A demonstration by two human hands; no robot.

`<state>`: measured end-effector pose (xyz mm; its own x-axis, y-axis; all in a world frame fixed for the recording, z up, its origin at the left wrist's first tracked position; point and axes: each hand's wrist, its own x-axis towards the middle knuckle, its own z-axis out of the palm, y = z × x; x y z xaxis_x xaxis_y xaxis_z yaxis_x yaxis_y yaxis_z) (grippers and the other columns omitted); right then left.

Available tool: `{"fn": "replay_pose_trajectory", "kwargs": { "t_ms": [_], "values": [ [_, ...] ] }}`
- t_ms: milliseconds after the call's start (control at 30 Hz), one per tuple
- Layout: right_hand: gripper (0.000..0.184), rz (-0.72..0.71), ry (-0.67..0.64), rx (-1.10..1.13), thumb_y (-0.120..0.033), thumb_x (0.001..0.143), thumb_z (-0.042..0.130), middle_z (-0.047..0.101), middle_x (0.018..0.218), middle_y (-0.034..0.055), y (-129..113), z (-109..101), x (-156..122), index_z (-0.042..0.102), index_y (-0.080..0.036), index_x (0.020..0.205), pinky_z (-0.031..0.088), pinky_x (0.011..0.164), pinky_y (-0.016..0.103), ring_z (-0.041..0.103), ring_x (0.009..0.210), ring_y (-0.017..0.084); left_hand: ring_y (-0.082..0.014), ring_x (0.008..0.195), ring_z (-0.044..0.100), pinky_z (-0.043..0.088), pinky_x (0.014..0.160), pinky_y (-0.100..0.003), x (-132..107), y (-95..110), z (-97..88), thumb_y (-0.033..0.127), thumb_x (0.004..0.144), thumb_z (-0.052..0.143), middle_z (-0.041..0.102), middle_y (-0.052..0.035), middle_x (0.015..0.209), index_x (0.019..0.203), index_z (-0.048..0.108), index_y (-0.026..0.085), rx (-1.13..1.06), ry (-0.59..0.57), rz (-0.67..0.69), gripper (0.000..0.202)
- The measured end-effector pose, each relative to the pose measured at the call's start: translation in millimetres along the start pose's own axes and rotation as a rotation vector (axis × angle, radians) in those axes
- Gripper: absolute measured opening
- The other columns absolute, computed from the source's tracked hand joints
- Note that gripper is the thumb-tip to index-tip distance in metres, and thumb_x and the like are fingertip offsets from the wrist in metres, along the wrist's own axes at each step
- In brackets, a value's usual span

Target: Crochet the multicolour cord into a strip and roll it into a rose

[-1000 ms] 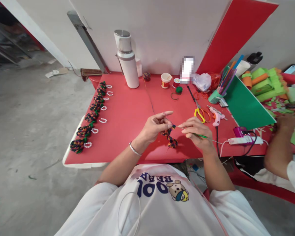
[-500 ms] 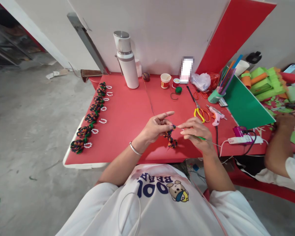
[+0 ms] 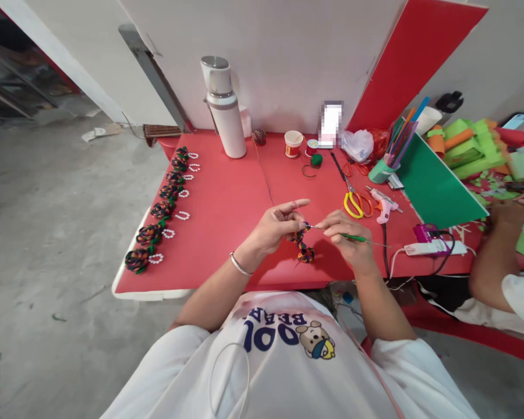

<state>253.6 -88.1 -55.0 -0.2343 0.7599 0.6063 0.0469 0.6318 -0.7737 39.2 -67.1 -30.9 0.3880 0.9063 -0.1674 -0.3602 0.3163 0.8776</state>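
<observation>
My left hand [image 3: 279, 226] pinches a dark multicoloured crochet strip [image 3: 304, 247] at its top, and the rest dangles below. Its index finger is stretched out with yarn over it. From the ball of yarn [image 3: 259, 137] at the back, a strand runs across the table to this hand. My right hand [image 3: 348, 233] is closed around a crochet hook [image 3: 353, 237] with a green grip. The hook's tip reaches the worked edge beside my left thumb. Stitches there are too small to make out.
Several crocheted pieces with bead loops [image 3: 149, 234] line the left table edge. A white thermos [image 3: 227, 113], paper cup [image 3: 293, 144] and green yarn ball [image 3: 317, 160] stand behind. Scissors [image 3: 353, 201], a pink glue gun [image 3: 386, 206] and a power strip [image 3: 436, 249] lie right, near another person's arm [image 3: 491, 256].
My right hand has shifted slightly left and turned a little, with the hook lying flatter. The crochet strip has moved only slightly in my left hand.
</observation>
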Motion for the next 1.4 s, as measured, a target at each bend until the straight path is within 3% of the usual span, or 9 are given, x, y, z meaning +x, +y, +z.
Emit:
{"fn": "replay_pose_trajectory", "kwargs": {
  "t_ms": [133, 200, 333, 433, 600, 733, 900, 1233, 1400],
  "values": [
    [0.019, 0.124, 0.184, 0.222, -0.051, 0.091, 0.069, 0.078, 0.097, 0.0013, 20.5, 27.1, -16.6, 0.078, -0.034, 0.091, 0.058, 0.082, 0.041, 0.07, 0.089, 0.02, -0.0073, 0.056, 0.055, 0.039, 0.048, -0.02, 2.9, -11.4, 2.5, 0.023, 0.062, 0.089, 0.068, 0.0002, 0.074, 0.128, 0.071, 0.013, -0.009, -0.008, 0.059, 0.069],
    [0.02, 0.14, 0.285, 0.205, -0.051, 0.09, 0.071, 0.075, 0.099, 0.0019, 25.2, 39.1, -22.8, 0.078, -0.033, 0.091, 0.059, 0.081, 0.039, 0.07, 0.09, 0.019, -0.0077, 0.057, 0.057, 0.044, 0.053, -0.02, 4.0, -17.2, 4.1, 0.023, 0.064, 0.088, 0.068, 0.0009, 0.072, 0.127, 0.071, 0.013, 0.022, 0.016, 0.114, 0.066],
    [0.013, 0.084, 0.364, -0.035, -0.04, 0.093, 0.07, 0.073, 0.099, 0.0025, 19.2, 49.6, -24.6, 0.079, -0.035, 0.1, 0.059, 0.083, 0.038, 0.069, 0.093, 0.019, -0.01, 0.064, 0.063, 0.05, 0.059, -0.021, 2.9, -23.2, 9.0, 0.02, 0.066, 0.084, 0.07, -0.0009, 0.077, 0.123, 0.073, 0.014, 0.158, 0.129, 0.204, 0.058],
    [0.019, -0.024, 0.373, -0.315, -0.03, 0.093, 0.071, 0.073, 0.102, 0.0034, 12.6, 54.4, -22.5, 0.079, -0.037, 0.109, 0.058, 0.085, 0.04, 0.067, 0.096, 0.02, -0.0094, 0.067, 0.062, 0.049, 0.059, -0.02, 0.8, -25.8, 15.0, 0.019, 0.065, 0.084, 0.072, -0.0022, 0.081, 0.114, 0.077, 0.014, 0.187, 0.235, 0.256, 0.05],
    [0.016, -0.134, 0.528, -0.418, -0.033, 0.094, 0.069, 0.068, 0.1, 0.0038, 16.5, 63.5, -21.5, 0.079, -0.038, 0.106, 0.058, 0.078, 0.039, 0.065, 0.093, 0.021, -0.0078, 0.057, 0.058, 0.046, 0.053, -0.021, 0.2, -25.6, 17.4, 0.027, 0.062, 0.089, 0.07, -0.0005, 0.076, 0.115, 0.076, 0.014, -0.071, 0.101, 0.08, 0.056],
    [0.014, -0.089, 0.344, -0.272, -0.042, 0.094, 0.068, 0.071, 0.097, 0.003, 17.8, 46.4, -13.9, 0.079, -0.035, 0.099, 0.058, 0.08, 0.041, 0.067, 0.091, 0.021, -0.0073, 0.055, 0.056, 0.04, 0.05, -0.02, 0.4, -13.6, 5.8, 0.025, 0.056, 0.093, 0.069, -0.0007, 0.072, 0.106, 0.079, 0.012, -0.08, 0.044, 0.022, 0.053],
    [0.017, -0.144, 0.089, -0.253, -0.045, 0.092, 0.07, 0.078, 0.1, 0.0011, 11.7, 15.0, -2.7, 0.079, -0.039, 0.105, 0.056, 0.084, 0.045, 0.067, 0.091, 0.022, -0.007, 0.054, 0.055, 0.037, 0.048, -0.02, -0.1, -5.9, -5.3, 0.025, 0.055, 0.094, 0.069, -0.0015, 0.07, 0.105, 0.08, 0.013, -0.005, 0.035, 0.018, 0.053],
    [0.016, -0.091, -0.14, -0.214, -0.041, 0.086, 0.078, 0.081, 0.099, 0.0005, -3.6, -16.6, 12.4, 0.081, -0.038, 0.102, 0.054, 0.083, 0.044, 0.066, 0.091, 0.022, -0.0078, 0.056, 0.056, 0.04, 0.048, -0.019, 0.9, 0.3, -14.3, 0.018, 0.056, 0.089, 0.069, -0.0032, 0.07, 0.097, 0.083, 0.012, 0.075, 0.003, 0.003, 0.042],
    [0.014, -0.024, -0.158, 0.009, -0.043, 0.088, 0.076, 0.08, 0.091, 0.0018, -0.7, -15.8, 16.8, 0.081, -0.035, 0.098, 0.056, 0.08, 0.043, 0.07, 0.085, 0.021, -0.0089, 0.06, 0.059, 0.046, 0.055, -0.021, 2.3, -0.7, -10.4, 0.015, 0.059, 0.087, 0.068, -0.002, 0.071, 0.096, 0.083, 0.013, 0.126, -0.041, 0.05, 0.037]
  ]
}}
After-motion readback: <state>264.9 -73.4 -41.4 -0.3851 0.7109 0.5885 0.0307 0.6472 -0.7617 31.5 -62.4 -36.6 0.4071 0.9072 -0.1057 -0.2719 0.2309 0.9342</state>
